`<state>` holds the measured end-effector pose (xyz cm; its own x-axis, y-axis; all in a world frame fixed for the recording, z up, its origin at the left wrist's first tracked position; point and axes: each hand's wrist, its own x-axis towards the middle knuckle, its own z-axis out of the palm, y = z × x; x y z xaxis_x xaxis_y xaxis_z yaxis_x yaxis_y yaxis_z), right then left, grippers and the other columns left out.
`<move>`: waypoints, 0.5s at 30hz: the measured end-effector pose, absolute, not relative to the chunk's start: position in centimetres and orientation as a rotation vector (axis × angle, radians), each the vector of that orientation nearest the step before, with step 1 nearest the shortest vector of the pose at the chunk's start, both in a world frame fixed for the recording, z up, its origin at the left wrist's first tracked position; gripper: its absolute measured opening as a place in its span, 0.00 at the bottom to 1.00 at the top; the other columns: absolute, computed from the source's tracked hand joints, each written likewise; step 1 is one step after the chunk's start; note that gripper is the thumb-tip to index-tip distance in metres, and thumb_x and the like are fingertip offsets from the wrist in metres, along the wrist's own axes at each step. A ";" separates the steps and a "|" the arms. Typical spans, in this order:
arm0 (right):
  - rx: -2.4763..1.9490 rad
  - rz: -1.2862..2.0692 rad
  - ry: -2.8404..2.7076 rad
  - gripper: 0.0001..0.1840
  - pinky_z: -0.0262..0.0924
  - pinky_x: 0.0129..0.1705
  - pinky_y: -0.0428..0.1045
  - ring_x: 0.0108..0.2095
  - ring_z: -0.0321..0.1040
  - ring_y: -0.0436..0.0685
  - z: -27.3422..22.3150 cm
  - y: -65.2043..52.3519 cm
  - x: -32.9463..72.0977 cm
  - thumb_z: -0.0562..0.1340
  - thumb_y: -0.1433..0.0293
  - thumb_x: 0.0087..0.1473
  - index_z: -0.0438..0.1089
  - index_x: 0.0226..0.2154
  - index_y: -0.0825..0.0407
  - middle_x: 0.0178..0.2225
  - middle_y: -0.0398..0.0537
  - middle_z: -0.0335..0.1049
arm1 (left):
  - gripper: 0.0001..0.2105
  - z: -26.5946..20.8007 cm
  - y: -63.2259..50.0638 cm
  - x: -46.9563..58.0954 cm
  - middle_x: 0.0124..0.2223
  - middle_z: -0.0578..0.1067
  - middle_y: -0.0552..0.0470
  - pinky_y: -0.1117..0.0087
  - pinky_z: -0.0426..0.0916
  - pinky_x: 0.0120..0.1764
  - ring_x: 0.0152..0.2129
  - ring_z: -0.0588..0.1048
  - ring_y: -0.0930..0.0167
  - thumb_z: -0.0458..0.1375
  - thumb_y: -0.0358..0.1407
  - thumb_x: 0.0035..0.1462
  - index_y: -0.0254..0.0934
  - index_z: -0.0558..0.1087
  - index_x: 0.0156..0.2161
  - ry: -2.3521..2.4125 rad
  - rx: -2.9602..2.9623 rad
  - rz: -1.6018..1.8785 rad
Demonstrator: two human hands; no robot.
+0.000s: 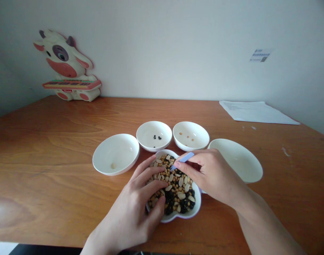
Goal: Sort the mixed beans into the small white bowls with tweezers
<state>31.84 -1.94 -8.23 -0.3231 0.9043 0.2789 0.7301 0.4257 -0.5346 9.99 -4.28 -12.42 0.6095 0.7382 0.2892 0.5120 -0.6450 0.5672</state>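
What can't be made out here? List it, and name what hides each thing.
All in the head view:
Left side of the peanut-and-bean dish: covered by the left hand.
Near-left part of the rightmost bowl: behind the right hand.
Tip of the lilac pick: too small to tell what it touches.
Wall label text: small, blurred.
Print on the papers: too faint.
Forearms: cut off by the bottom edge.

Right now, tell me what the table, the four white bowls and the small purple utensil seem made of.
Table: wood or veneer, with a low-sheen varnish; grain streaks and soft glare show.
White bowls: glossy ceramic or melamine, I can't tell which; smooth walls catch the light.
Purple utensil: probably plastic, fairly matte; its colour is even.
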 end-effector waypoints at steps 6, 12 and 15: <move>-1.348 0.419 -2.136 0.16 0.61 0.29 0.46 0.23 0.69 0.52 -8.3 -1.9 31.9 0.60 0.67 0.60 0.79 0.26 0.51 0.21 0.45 0.74 | 0.14 -12.4 -4.2 10.0 0.60 0.66 0.48 0.47 0.60 0.62 0.66 0.50 0.56 0.54 0.28 0.58 0.41 0.72 0.48 1.000 2.402 0.710; -1.359 0.403 -2.118 0.19 0.56 0.26 0.45 0.20 0.64 0.49 -8.3 -2.0 31.9 0.60 0.66 0.61 0.75 0.21 0.53 0.18 0.43 0.71 | 0.14 -12.5 -4.3 10.0 0.60 0.66 0.48 0.47 0.59 0.63 0.66 0.50 0.57 0.54 0.27 0.58 0.40 0.72 0.48 0.996 2.402 0.717; -1.360 0.378 -2.089 0.22 0.51 0.23 0.45 0.18 0.58 0.47 -8.3 -2.0 32.0 0.60 0.65 0.61 0.71 0.18 0.54 0.16 0.41 0.65 | 0.14 -12.5 -4.3 10.0 0.61 0.66 0.47 0.47 0.60 0.62 0.66 0.50 0.56 0.54 0.27 0.58 0.40 0.72 0.48 0.993 2.404 0.710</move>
<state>31.97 -2.04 -8.31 -0.2862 0.8976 0.3351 0.7233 0.4318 -0.5389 10.01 -4.26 -12.54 0.6096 0.7385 0.2881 0.5113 -0.6441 0.5689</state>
